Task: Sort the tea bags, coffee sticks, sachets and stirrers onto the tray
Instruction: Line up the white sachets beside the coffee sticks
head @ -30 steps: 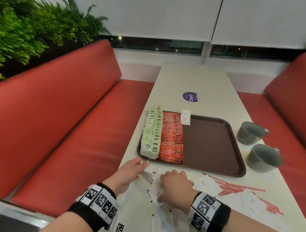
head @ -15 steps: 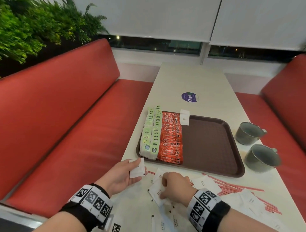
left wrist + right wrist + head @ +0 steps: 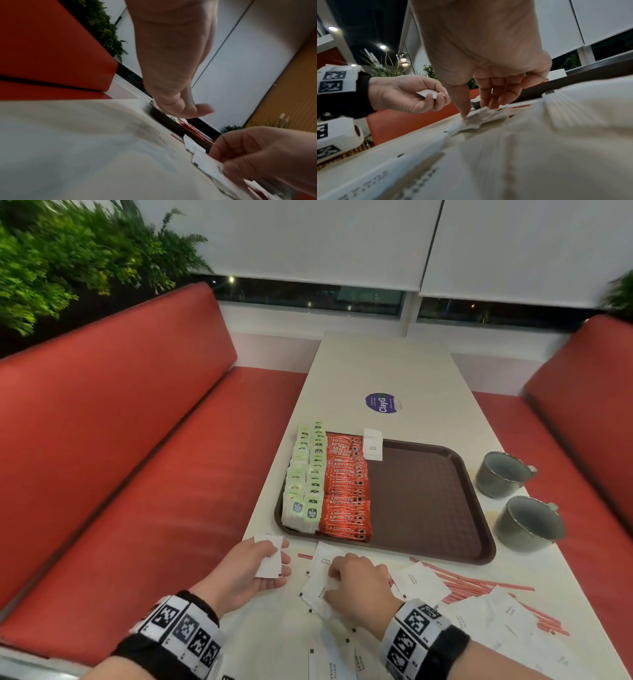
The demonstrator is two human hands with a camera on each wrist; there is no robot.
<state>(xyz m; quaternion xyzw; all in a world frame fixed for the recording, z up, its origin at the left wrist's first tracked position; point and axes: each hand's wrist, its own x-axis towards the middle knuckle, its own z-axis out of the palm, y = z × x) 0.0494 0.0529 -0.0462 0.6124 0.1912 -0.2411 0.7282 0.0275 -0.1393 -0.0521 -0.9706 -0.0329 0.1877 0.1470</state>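
A brown tray [image 3: 428, 501] holds two rows of green tea bags [image 3: 306, 477], a row of red coffee sticks [image 3: 346, 487] and one white sachet [image 3: 372, 444] at its far rim. Loose white sachets [image 3: 419, 580] and red stirrers [image 3: 479, 587] lie on the table in front of it. My left hand [image 3: 274, 556] holds a white sachet [image 3: 270, 556] just above the table, near the tray's front left corner; in the right wrist view the left hand's fingers [image 3: 436, 98] curl round it. My right hand [image 3: 334, 580] pinches another sachet [image 3: 313, 590] lying on the table.
Two grey cups [image 3: 501, 474] [image 3: 529, 523] stand right of the tray. A purple sticker [image 3: 382, 402] is on the table [image 3: 387, 364] beyond it. Red benches [image 3: 137, 474] run along both sides. The tray's right half is bare.
My left hand has picked a sachet off the table and lifted it slightly, turning the palm up. My right hand stays on the sachets beside it, its fingers curling in.
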